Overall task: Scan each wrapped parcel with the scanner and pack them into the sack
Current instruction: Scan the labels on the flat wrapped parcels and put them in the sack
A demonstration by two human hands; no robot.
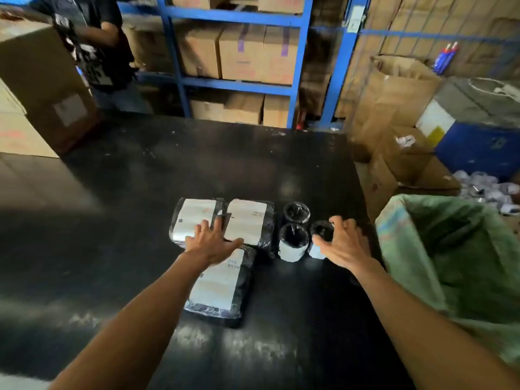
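Head view looks down on a black table (140, 192) with both bare forearms reaching forward over it. Nearest lies a flat black-wrapped parcel (222, 288) with a white label, partly under the left wrist. At the right edge of the table stands the green sack (408, 220), its mouth wide open; nothing shows in the part of its inside that is visible. Just beyond the near parcel, the left hand (211, 240) has its fingers spread and rests flat over the seam between two more flat labelled parcels, the left parcel (191, 218) and the middle parcel (250, 220), which lie side by side and touching. The right hand (343, 243) is open with curled fingers, cupped around a small round parcel (320, 235) but not closed on it. Two more round parcels stand just to its left, the near cylinder (292, 243) and the far cylinder (297, 212). Farther off, cardboard boxes (253, 52) fill blue shelving (239, 85), and another person (98, 52) stands at the far left.
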